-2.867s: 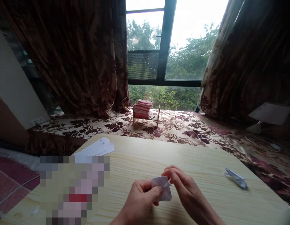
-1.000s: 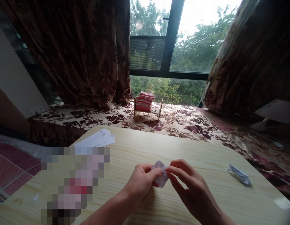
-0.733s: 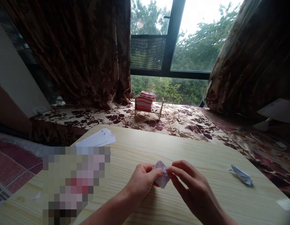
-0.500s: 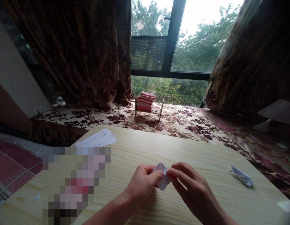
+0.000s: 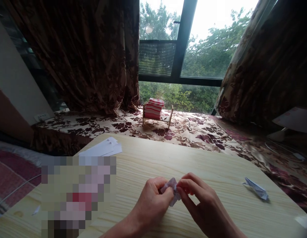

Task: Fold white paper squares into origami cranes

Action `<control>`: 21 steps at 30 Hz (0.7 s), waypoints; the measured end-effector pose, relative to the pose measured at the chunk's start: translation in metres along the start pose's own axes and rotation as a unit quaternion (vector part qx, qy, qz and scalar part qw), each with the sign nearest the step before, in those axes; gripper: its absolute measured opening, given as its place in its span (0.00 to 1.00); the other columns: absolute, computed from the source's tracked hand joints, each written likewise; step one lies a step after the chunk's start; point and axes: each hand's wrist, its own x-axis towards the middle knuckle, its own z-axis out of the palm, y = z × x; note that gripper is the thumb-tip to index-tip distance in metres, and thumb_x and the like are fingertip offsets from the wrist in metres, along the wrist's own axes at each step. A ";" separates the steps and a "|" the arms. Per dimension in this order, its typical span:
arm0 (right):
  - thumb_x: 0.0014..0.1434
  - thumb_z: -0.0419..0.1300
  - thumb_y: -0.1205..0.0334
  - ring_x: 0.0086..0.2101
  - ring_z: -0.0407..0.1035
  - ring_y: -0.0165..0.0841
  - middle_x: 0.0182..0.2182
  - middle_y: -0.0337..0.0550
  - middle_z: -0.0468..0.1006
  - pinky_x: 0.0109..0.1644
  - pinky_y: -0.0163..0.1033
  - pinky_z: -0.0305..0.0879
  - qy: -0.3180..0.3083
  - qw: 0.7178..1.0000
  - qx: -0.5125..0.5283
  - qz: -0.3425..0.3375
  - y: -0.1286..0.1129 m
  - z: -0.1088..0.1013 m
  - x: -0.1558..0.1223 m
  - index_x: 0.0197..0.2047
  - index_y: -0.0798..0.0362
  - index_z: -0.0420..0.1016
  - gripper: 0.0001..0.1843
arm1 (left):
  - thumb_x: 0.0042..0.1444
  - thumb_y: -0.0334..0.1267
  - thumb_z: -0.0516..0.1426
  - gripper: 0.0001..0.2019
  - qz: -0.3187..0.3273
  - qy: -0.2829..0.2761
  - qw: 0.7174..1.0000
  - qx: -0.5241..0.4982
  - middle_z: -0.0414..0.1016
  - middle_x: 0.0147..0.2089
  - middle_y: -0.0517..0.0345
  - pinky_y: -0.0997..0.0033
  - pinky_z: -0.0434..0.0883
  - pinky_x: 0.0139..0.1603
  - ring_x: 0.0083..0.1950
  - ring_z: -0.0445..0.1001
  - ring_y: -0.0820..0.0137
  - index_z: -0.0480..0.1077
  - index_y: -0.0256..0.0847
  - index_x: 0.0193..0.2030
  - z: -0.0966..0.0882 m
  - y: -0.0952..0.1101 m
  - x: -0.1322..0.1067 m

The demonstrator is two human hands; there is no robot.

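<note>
A small folded piece of pale paper (image 5: 172,183) with creases is held between both hands above the wooden table (image 5: 143,158). My left hand (image 5: 154,196) is closed on its left side, the thumb pressed across its face. On the right edge, the thumb and fingers of my right hand (image 5: 199,195) pinch the paper. Parts of the paper are hidden behind the fingers. Farther right on the table lies another folded paper piece (image 5: 256,189), long and pointed.
White paper sheets (image 5: 101,148) lie at the table's far left edge. A pixelated patch covers the table's left part, near a paper scrap (image 5: 36,210). Behind the table, a small wooden rack (image 5: 171,115) holds red-striped folded cloths (image 5: 153,109). A lamp (image 5: 293,119) stands at right.
The paper has tilted and dropped slightly between my hands. My left thumb now covers more of its lower face. My right hand still pinches its right edge.
</note>
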 end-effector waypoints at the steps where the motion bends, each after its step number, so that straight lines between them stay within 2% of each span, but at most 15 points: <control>1: 0.63 0.51 0.68 0.29 0.66 0.31 0.30 0.42 0.68 0.31 0.35 0.64 -0.001 1.000 -0.001 -0.002 0.001 0.000 0.000 0.34 0.51 0.67 0.07 | 0.53 0.37 0.51 0.12 -0.001 0.002 1.000 0.002 0.57 0.23 0.62 0.74 0.54 0.26 0.27 0.56 0.74 0.62 0.37 0.20 0.000 -0.001 0.001; 7: 0.64 0.49 0.68 0.30 0.66 0.31 0.32 0.43 0.69 0.32 0.36 0.64 -0.033 0.998 -0.028 -0.038 0.005 -0.001 -0.001 0.37 0.51 0.66 0.07 | 0.52 0.37 0.50 0.11 -0.033 -0.012 0.999 -0.006 0.53 0.21 0.63 0.73 0.51 0.24 0.25 0.53 0.75 0.59 0.39 0.20 0.000 -0.003 0.002; 13: 0.65 0.46 0.67 0.29 0.66 0.31 0.30 0.43 0.68 0.31 0.36 0.64 -0.047 0.997 -0.060 -0.010 0.001 0.002 -0.002 0.33 0.51 0.64 0.10 | 0.53 0.38 0.50 0.14 -0.012 -0.008 0.999 0.029 0.54 0.21 0.63 0.72 0.53 0.26 0.26 0.56 0.74 0.57 0.39 0.18 0.001 -0.005 0.001; 21: 0.62 0.50 0.69 0.28 0.67 0.30 0.30 0.41 0.69 0.30 0.34 0.65 -0.013 0.999 -0.040 -0.025 0.007 0.002 -0.001 0.35 0.51 0.65 0.06 | 0.50 0.36 0.50 0.11 -0.033 -0.008 0.999 -0.004 0.55 0.21 0.63 0.73 0.53 0.25 0.26 0.55 0.74 0.58 0.39 0.19 0.001 -0.003 0.000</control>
